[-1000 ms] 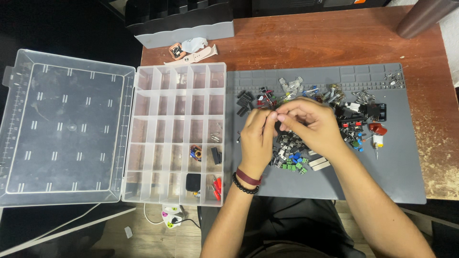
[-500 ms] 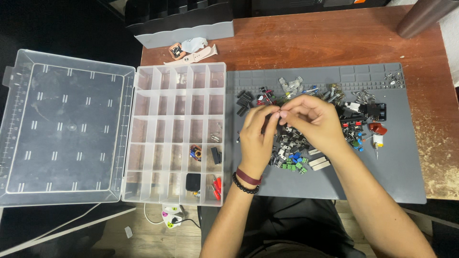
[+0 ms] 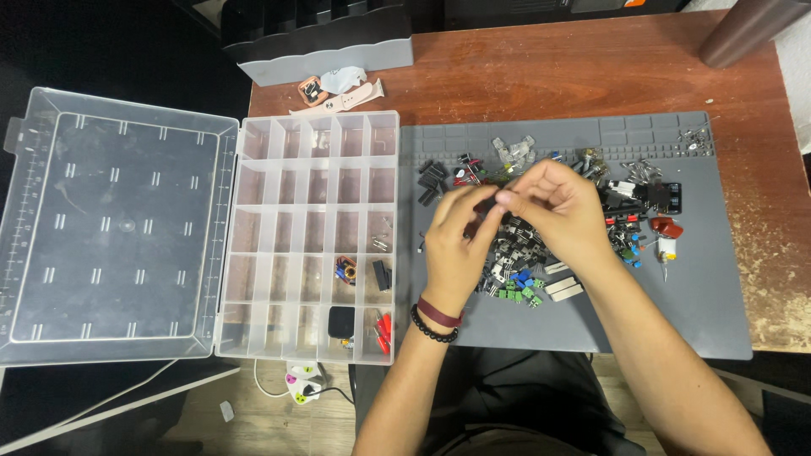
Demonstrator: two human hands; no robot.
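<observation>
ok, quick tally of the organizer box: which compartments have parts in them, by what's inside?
In the clear organizer box:
Small metal bits: 1 compartment
Copper coil: 1 compartment
Small black block: 1 compartment
Black square part: 1 compartment
Red parts: 1 compartment
Total: 5 compartments filled; the others look empty.

Bare grey mat (image 3: 676,312) lies open at the near right; the component pile (image 3: 541,245) crowds its middle, and the open organizer box (image 3: 312,236) blocks the left.
</observation>
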